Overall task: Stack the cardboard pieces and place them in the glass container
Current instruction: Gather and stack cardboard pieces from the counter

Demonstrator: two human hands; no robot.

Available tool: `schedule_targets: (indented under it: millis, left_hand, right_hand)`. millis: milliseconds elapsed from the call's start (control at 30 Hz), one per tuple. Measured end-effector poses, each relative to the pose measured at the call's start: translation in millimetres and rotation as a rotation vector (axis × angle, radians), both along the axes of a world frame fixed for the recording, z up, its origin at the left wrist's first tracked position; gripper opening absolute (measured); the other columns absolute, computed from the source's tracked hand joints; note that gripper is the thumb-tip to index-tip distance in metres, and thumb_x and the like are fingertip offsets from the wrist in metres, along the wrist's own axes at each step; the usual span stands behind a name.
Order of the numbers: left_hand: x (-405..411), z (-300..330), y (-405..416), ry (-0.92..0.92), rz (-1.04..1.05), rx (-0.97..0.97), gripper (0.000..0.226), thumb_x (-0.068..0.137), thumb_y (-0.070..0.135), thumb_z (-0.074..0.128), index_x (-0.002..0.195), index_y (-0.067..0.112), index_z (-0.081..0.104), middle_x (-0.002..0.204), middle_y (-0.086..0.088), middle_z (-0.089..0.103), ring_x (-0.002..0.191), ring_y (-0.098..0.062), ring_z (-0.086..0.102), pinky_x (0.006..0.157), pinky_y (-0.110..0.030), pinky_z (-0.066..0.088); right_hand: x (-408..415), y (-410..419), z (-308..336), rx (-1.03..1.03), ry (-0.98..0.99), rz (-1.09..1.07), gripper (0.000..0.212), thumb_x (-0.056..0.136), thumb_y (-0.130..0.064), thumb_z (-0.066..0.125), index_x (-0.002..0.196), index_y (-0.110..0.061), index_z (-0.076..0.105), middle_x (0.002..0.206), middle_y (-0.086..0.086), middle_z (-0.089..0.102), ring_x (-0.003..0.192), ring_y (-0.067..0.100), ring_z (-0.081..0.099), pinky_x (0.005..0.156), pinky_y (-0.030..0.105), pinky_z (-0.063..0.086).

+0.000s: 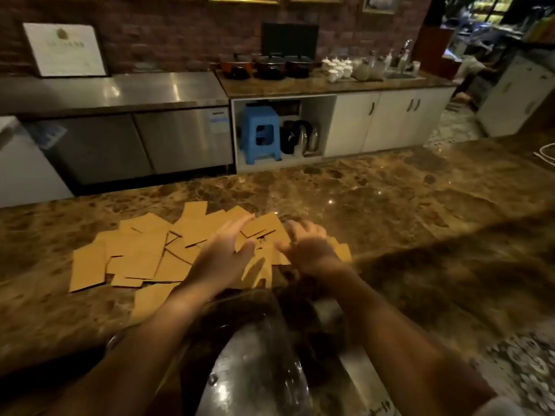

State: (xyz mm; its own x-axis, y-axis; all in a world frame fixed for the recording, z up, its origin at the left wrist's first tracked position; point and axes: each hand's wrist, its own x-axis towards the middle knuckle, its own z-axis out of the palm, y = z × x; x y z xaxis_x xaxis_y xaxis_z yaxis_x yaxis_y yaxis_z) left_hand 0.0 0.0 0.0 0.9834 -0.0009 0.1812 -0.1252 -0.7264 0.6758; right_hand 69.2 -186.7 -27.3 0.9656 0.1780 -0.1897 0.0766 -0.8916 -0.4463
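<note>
You'd barely started, by the look of it. The cardboard pieces (141, 253) lay scattered in a loose, overlapping spread on the marble counter (390, 199), none squared up into a stack as far as I could see. The glass container (255, 340) sat close to you, btw your forearms at the counter's near edge, w/ nothing clearly inside; its glare and blur made that hard to confirm. Your left hand (223, 250) was over the right side of the spread, fingers straight and spread, holding nothing. Your right hand (309, 244) was just beside it, fingers curled, over the rightmost pieces; motion blur meant I couldn't tell whether it gripped a piece or just hovered. Judging from that: gathering was only beginning, so nearly everything was left, i.e. collect all pieces, align them into a stack, then lower the stack into the container.
</note>
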Motion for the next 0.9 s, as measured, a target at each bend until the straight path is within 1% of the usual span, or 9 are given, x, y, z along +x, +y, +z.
schedule_targets:
  millis: [100,167,233,333,433,533,700,767,900]
  left_hand:
    - [12.3,3.8,-12.3,0.181,-0.035,-0.281,0.025,0.092,0.039,0.053,0.116,0.044,0.058,0.118,0.017,0.063,0.112,-0.009,0.060,0.082,-0.026,0.048]
    - [18.5,8.4,-24.5,0.319,-0.013,-0.485,0.025,0.083,0.043,0.055,0.105,0.041,0.065,0.114,0.010,0.067,0.106,-0.012,0.065,0.089,-0.036,0.053]
    - [22.9,12.1,-36.1,0.397,0.021,-0.610,0.019,0.086,0.040,0.060,0.102,0.035,0.068,0.113,0.001,0.071,0.102,-0.017,0.069,0.093,-0.043,0.052]
    - [28.1,11.2,-49.7,0.465,0.049,-0.718,0.012,0.099,0.024,0.058,0.102,0.027,0.069,0.111,-0.005,0.073,0.100,-0.023,0.071,0.084,-0.037,0.052]
    - [29.8,11.3,-55.1,0.474,0.078,-0.792,0.014,0.100,0.018,0.057,0.103,0.023,0.069,0.111,-0.007,0.071,0.098,-0.025,0.071,0.070,-0.027,0.051]
    - [27.7,12.4,-51.9,0.457,0.138,-0.864,0.014,0.101,0.015,0.055,0.103,0.018,0.069,0.110,-0.011,0.070,0.094,-0.027,0.069,0.073,-0.031,0.053]
    - [21.7,20.1,-40.7,0.414,0.185,-0.946,0.014,0.101,0.011,0.055,0.100,0.015,0.068,0.110,-0.016,0.068,0.089,-0.028,0.067,0.082,-0.040,0.052]
    - [17.9,26.1,-32.4,0.372,0.209,-0.983,0.014,0.101,0.012,0.055,0.101,0.014,0.069,0.114,-0.018,0.070,0.088,-0.028,0.068,0.079,-0.037,0.054]
    - [6.1,46.9,-17.4,0.266,0.267,-1.106,0.015,0.100,0.017,0.055,0.104,0.014,0.070,0.115,-0.018,0.071,0.089,-0.025,0.072,0.078,-0.038,0.057]
  right_hand:
    - [6.8,-48.2,-8.8,-0.006,-0.002,-0.221,0.059,0.092,-0.051,0.054,0.141,-0.020,0.048,0.141,0.017,0.051,0.128,0.036,0.046,0.104,0.046,0.042]
    - [7.4,-80.6,-13.5,-0.003,0.053,-0.303,0.055,0.090,-0.047,0.061,0.137,-0.019,0.050,0.135,0.014,0.056,0.124,0.034,0.051,0.103,0.045,0.046]
    - [6.9,-94.7,-17.0,0.009,0.101,-0.343,0.064,0.085,-0.048,0.069,0.136,-0.016,0.047,0.134,0.012,0.058,0.129,0.034,0.049,0.109,0.047,0.041]
    - [8.6,-99.8,-21.6,-0.036,0.196,-0.435,0.083,0.074,-0.056,0.078,0.137,-0.015,0.043,0.142,0.012,0.052,0.139,0.038,0.036,0.111,0.049,0.038]
    - [13.5,-90.5,-29.6,-0.062,0.226,-0.432,0.077,0.069,-0.057,0.080,0.128,-0.015,0.054,0.135,0.015,0.056,0.134,0.040,0.040,0.102,0.053,0.047]
    - [22.0,-80.7,-34.8,-0.059,0.227,-0.374,0.077,0.068,-0.056,0.081,0.125,-0.012,0.054,0.130,0.014,0.057,0.125,0.036,0.048,0.099,0.044,0.046]
    - [24.9,-71.1,-28.7,0.284,0.315,-0.412,0.056,0.077,-0.018,0.081,0.125,-0.004,0.057,0.119,0.017,0.065,0.101,0.031,0.065,0.072,0.036,0.054]
    - [21.8,-65.0,-12.1,0.471,0.216,-0.430,0.044,0.081,-0.008,0.075,0.123,-0.005,0.061,0.120,0.016,0.068,0.103,0.033,0.067,0.078,0.040,0.058]
    - [3.2,-41.4,51.6,0.937,0.130,-0.258,0.032,0.089,-0.015,0.069,0.120,-0.021,0.064,0.100,0.000,0.077,0.096,0.024,0.072,0.077,0.041,0.059]
